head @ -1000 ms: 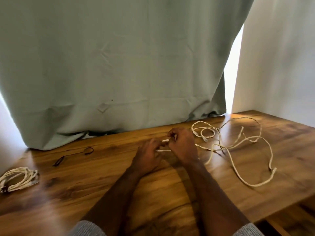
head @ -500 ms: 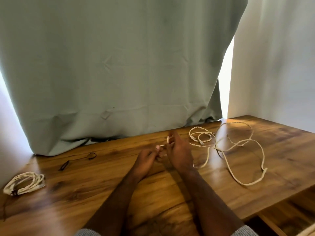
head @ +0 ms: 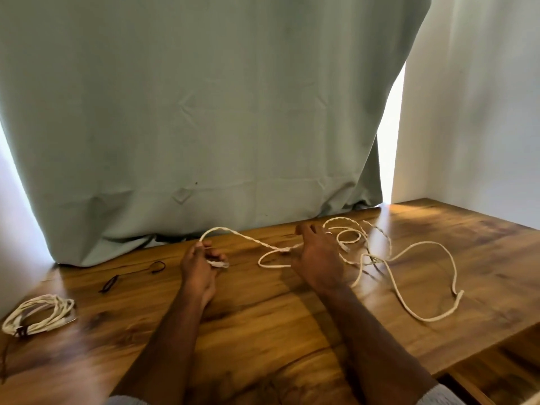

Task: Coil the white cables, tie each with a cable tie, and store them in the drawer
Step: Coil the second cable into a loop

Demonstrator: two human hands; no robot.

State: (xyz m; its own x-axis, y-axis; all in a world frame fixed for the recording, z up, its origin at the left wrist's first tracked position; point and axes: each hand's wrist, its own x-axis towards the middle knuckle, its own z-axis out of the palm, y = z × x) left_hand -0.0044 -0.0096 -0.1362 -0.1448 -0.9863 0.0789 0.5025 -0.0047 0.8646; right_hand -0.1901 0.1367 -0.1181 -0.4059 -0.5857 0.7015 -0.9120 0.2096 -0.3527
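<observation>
- Half a second ago our two hands were pressed together over one end of the loose white cable (head: 380, 260); now they are sitting apart, with a strand arching between them.
- Our left hand (head: 200, 264) is pinching the cable's end, its fingers (head: 217, 255) curled round the plug just above the surface (head: 263, 331).
- Our right hand (head: 318, 258) is spreading out over the cable with fingers released and straight; whether the strand is touching the palm we cannot tell.
- The rest of the loose cable is sprawling in open loops to the right of that hand, its far end lying near the surface's right edge.
- A coiled white cable (head: 38, 314), already tied, is resting by the left edge, well apart from both hands.
- A dark cable tie (head: 131, 274) is lying between that coil and our left hand.
- A grey-green curtain (head: 204, 112) is hanging along the back edge; the bare wood in front of our forearms is giving the widest open room.
- At bottom right, below the surface's edge, a lower wooden ledge (head: 502, 372) is showing.
</observation>
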